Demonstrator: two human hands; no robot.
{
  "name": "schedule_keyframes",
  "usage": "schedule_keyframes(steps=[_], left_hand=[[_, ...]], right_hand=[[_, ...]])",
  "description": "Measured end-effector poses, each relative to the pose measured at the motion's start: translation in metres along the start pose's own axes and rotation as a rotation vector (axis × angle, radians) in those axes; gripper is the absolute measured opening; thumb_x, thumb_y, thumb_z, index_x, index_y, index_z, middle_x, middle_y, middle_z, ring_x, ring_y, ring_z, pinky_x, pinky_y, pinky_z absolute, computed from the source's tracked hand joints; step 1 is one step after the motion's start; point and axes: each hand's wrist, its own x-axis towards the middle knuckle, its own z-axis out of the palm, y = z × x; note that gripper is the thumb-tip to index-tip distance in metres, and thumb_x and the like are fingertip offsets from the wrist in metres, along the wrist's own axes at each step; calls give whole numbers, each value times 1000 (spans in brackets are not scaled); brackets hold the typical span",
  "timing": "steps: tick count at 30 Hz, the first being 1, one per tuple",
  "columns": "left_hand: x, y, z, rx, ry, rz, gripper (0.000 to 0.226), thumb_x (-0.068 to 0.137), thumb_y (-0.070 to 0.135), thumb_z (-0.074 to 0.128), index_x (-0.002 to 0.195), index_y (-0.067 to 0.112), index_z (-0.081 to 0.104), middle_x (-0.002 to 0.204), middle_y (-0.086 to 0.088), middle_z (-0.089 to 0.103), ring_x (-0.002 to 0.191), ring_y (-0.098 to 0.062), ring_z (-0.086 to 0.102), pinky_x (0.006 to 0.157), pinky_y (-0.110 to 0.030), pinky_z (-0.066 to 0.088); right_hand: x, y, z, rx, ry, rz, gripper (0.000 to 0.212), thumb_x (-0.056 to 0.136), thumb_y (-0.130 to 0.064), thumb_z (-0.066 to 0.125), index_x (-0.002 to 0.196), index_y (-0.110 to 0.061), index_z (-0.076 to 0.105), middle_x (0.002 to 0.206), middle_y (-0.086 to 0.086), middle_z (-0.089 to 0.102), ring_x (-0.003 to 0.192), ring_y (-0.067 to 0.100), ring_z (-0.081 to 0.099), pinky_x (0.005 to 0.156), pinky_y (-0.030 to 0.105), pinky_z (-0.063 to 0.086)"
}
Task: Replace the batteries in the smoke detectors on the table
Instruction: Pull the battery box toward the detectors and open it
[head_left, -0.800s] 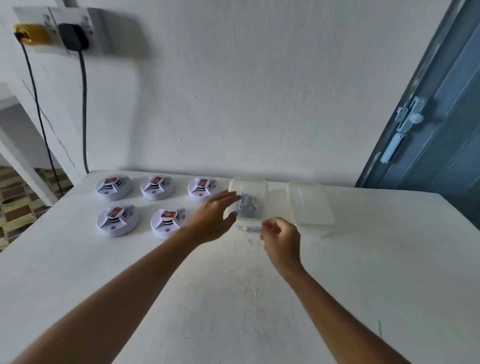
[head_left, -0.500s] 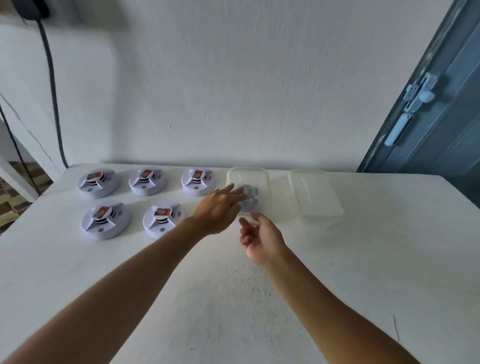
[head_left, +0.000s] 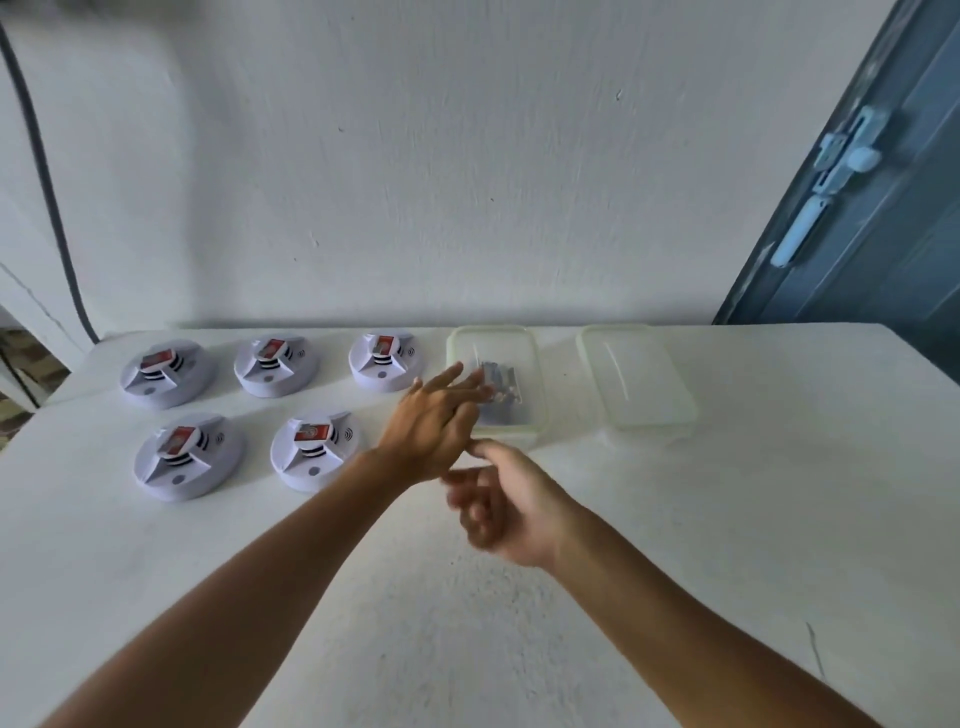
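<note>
I see a white bench (head_left: 727, 519) filling the lower frame, its top faintly scuffed. Behind it a white plastered wall (head_left: 467, 156) takes up most of the upper frame. At the right edge stands a blue door (head_left: 893, 234) with a pale latch (head_left: 852, 156). A dark cable (head_left: 47, 208) hangs down the wall at far left.

White smoke detectors (head_left: 189, 457) with red labels, white table (head_left: 727, 519), blue door (head_left: 883, 218)
</note>
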Motion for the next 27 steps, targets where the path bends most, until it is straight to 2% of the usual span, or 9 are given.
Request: schedule_keyframes(steps=[2, 4, 6, 7, 10, 13, 15, 20, 27], left_hand=[[1, -4, 2, -31, 12, 7, 74, 80, 47, 12, 131, 24, 61, 151, 6, 40, 147, -15, 24, 113, -58, 24], [1, -3, 4, -28, 12, -8, 75, 79, 47, 11, 131, 24, 61, 153, 7, 37, 147, -16, 22, 113, -58, 22], [-2, 1, 8, -23, 31, -11, 74, 80, 48, 12, 134, 26, 57, 155, 7, 32, 149, -17, 16, 115, -59, 17], [-5, 3, 11, -15, 46, -10, 72, 82, 50, 13, 138, 28, 53, 157, 6, 29, 150, -18, 11, 116, -59, 14], [-18, 9, 24, 101, 70, -75, 70, 86, 61, 11, 148, 38, 32, 163, 2, 6, 149, -22, -12, 118, -58, 5], [-26, 11, 33, 254, 95, -165, 68, 87, 66, 5, 151, 46, 17, 163, -1, -6, 147, -25, -24, 117, -61, -2], [-29, 10, 30, 326, 106, -200, 71, 85, 70, -2, 150, 48, 17, 163, -1, -7, 146, -27, -25, 115, -63, -8], [-27, 3, 3, 472, 35, -239, 94, 71, 76, -25, 150, 46, 18, 161, 1, -13, 144, -29, -29, 109, -69, -15], [-2, -8, -25, 532, -189, -181, 55, 99, 56, 14, 152, 42, 10, 164, 2, -4, 147, -29, -20, 108, -70, -13]], right_hand=[[-10, -13, -5, -379, 23, -116, 30, 93, -26, 51, 77, -5, 65, 53, 7, 61, 33, 9, 37, 38, 18, 26], [1, -38, -9, -664, 264, -488, 21, 87, -16, 55, 73, -5, 66, 55, 5, 65, 38, 11, 47, 44, 22, 35], [27, -72, -16, -951, 584, -861, 16, 85, -16, 55, 81, -10, 69, 76, 2, 71, 67, 15, 64, 63, 29, 49], [39, -88, -18, -1140, 666, -940, 19, 86, -16, 53, 94, -12, 70, 96, 3, 71, 88, 19, 65, 77, 32, 51], [77, -117, -29, -1659, 473, -852, 42, 94, -17, 45, 134, -11, 53, 147, 9, 43, 135, 26, 36, 109, 37, 32], [85, -118, -31, -1831, 346, -776, 45, 101, -23, 34, 144, -14, 41, 156, 12, 29, 141, 29, 27, 112, 39, 25], [85, -111, -34, -1855, 418, -755, 47, 103, -29, 29, 147, -16, 36, 156, 13, 27, 141, 31, 28, 110, 41, 28], [71, -90, -26, -1958, 716, -664, 56, 101, -45, 26, 139, -7, 41, 136, 21, 48, 120, 36, 46, 97, 43, 38], [52, -61, -20, -2005, 993, -512, 76, 98, -58, 20, 132, 3, 47, 127, 24, 52, 108, 35, 53, 78, 36, 44]])
